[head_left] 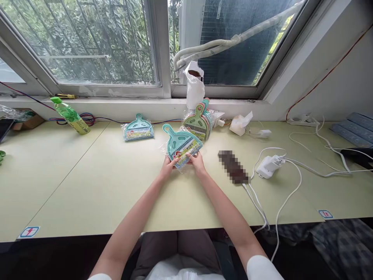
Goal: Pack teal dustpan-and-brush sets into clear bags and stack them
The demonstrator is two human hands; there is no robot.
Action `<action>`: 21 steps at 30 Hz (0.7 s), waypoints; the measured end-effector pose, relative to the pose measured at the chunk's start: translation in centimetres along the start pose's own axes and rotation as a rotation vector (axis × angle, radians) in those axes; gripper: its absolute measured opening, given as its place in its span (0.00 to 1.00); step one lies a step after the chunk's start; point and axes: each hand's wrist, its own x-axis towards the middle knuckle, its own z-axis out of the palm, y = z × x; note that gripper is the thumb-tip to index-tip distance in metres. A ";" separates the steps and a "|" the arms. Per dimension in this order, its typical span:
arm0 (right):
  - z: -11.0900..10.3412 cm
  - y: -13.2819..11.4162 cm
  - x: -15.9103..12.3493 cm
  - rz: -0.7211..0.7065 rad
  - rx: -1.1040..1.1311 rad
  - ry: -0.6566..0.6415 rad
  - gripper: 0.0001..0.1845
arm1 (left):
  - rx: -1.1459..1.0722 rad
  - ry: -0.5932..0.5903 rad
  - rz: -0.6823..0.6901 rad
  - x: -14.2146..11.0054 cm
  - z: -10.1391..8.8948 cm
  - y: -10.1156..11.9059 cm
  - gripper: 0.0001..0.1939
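Between my two hands is a teal mini dustpan and brush set (182, 144) in clear plastic wrap, its handle pointing up and left. My left hand (168, 167) grips its lower left corner, thumb on the front. On the lower right edge my right hand (197, 163) is closed, thumb also on the front. A similar teal dustpan set (138, 128) lies wrapped on the table to the left. Behind the held one leans a stack of wrapped dustpan sets (199, 119), the front one green.
A green-capped bottle (71, 116) lies at the left near cables. To the right are a blurred-out dark object (234, 166), a white charger (269, 166) with trailing cables and a crumpled white bag (241, 123). A white paper-wrapped object (194, 85) stands by the window. The table (101, 194) ends before my lap.
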 end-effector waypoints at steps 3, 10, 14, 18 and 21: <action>0.0 0.4 0.6 0.038 -0.031 0.005 0.21 | -0.006 0.019 -0.041 0.5 -0.3 -0.3 0.30; -2.7 -0.6 1.8 -0.002 -0.268 -0.046 0.13 | -0.158 0.102 -0.019 1.3 -2.5 1.1 0.28; -4.8 -1.4 1.8 -0.415 -0.685 0.137 0.13 | -0.261 0.245 0.015 1.6 -3.9 1.8 0.23; -4.7 -1.9 1.5 -0.716 -0.876 0.084 0.29 | -0.312 0.259 -0.096 1.5 -4.2 1.9 0.16; -4.3 -2.4 1.4 -0.771 -0.786 -0.045 0.22 | -0.335 0.182 -0.243 1.0 -3.9 2.3 0.18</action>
